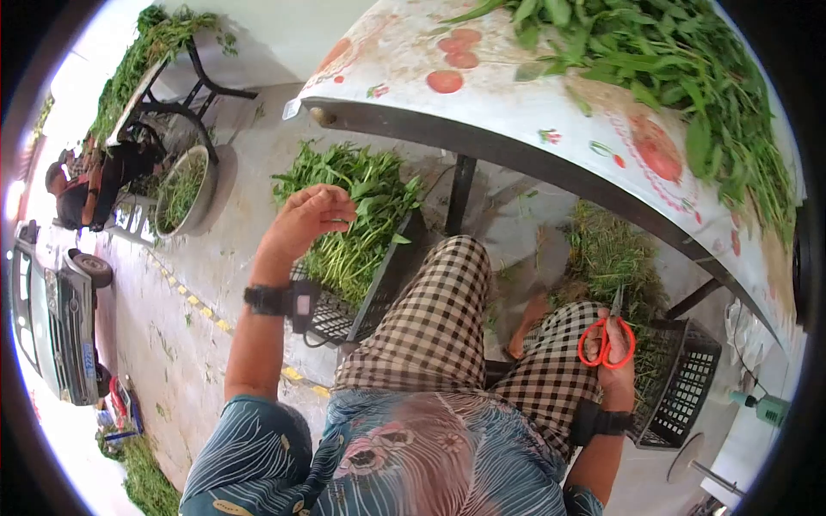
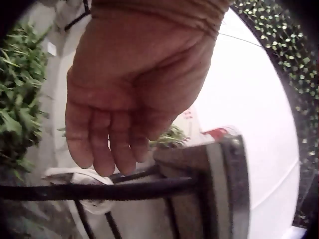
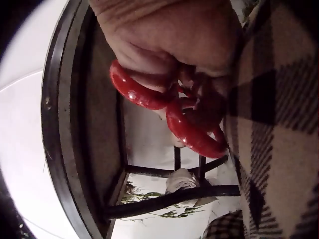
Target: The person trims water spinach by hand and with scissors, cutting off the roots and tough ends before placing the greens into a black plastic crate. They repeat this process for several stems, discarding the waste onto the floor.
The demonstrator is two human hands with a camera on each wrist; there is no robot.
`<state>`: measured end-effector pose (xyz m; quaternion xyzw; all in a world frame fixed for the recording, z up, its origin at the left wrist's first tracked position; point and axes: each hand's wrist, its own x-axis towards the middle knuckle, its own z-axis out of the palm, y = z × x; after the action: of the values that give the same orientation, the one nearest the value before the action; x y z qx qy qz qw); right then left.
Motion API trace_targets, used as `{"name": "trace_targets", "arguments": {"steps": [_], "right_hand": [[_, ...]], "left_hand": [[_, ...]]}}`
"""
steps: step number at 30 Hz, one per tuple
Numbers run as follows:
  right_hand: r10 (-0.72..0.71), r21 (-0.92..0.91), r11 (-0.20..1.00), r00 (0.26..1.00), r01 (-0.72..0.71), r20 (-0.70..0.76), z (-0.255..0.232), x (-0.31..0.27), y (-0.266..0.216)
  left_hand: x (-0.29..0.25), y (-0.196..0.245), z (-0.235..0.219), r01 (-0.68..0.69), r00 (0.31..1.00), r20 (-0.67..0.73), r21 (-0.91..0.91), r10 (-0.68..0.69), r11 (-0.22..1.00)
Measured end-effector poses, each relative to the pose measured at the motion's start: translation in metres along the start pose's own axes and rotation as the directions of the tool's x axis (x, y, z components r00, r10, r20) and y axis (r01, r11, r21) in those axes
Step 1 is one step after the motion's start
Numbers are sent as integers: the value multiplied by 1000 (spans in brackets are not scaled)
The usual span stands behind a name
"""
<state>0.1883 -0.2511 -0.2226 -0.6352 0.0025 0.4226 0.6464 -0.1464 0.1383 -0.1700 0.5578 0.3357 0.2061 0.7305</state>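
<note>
My left hand is raised in front of the leafy green stems that fill a black crate. In the left wrist view its fingers hang loosely bent, side by side, with nothing in them. Near my right knee, my right hand holds a pair of scissors with orange-red handles, the blades pointing away from me. The right wrist view shows the fingers through the red handle loops, beside the checked trousers; the blades are hidden there.
A table with a fruit-patterned cloth curves across the front, bearing heaped greens. Another black crate stands right of my leg, beside piled thin stems. Further left are a round tub, a seated person and a parked vehicle.
</note>
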Motion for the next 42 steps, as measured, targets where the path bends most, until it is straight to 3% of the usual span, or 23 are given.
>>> {"name": "trace_targets", "arguments": {"steps": [5, 8, 10, 14, 15, 18, 21, 25, 27, 29, 32, 35, 38, 39, 42], "right_hand": [[-8, 84, 996, 994, -1, 106, -7, -1, 4], [0, 112, 994, 992, -15, 129, -13, -9, 4], [-81, 157, 986, 982, 54, 169, -20, -14, 8], [-197, 138, 978, 917, 158, 348, -31, -45, -8], [-156, 144, 983, 919, 110, 361, -37, -52, -9], [-218, 206, 969, 874, 140, 434, -46, -77, -31], [-412, 175, 910, 860, 375, 302, -37, -108, -80], [-665, -37, 743, 743, 668, 67, -41, -120, -147], [-662, -246, 731, 749, 636, -30, -44, -118, -191], [-803, -718, 458, 591, 524, -81, -45, -103, -223], [-902, -799, 263, 432, 540, -6, -31, -81, -263], [-859, -623, 402, 512, 671, -3, -5, -76, -298], [-899, -765, 232, 433, 601, 68, 12, -41, -326], [-911, -839, 93, 385, 537, 145, 19, -31, -334], [-917, -887, -43, 334, 459, 217, 42, 4, -352]], "left_hand": [[-19, 79, 81, -306, 942, 192, 148, 276, 941], [-21, 115, 136, -462, 843, 340, 59, 417, 885], [-16, 135, 172, -526, 775, 416, 9, 476, 850], [8, 152, 233, -699, 635, 532, 88, 560, 710], [17, 152, 249, -738, 595, 557, 93, 579, 669], [36, 148, 291, -795, 528, 578, 79, 622, 602], [57, 139, 307, -769, 592, 612, 236, 524, 594], [61, 138, 308, -778, 595, 589, 251, 547, 576], [59, 139, 306, -755, 619, 586, 261, 523, 601], [59, 138, 305, -747, 625, 584, 256, 518, 613], [61, 135, 305, -751, 614, 578, 221, 537, 622], [61, 134, 305, -744, 618, 566, 196, 546, 639], [61, 134, 304, -742, 618, 565, 188, 547, 643], [61, 134, 304, -748, 611, 565, 182, 554, 638], [63, 134, 303, -737, 622, 559, 182, 548, 652]]}}
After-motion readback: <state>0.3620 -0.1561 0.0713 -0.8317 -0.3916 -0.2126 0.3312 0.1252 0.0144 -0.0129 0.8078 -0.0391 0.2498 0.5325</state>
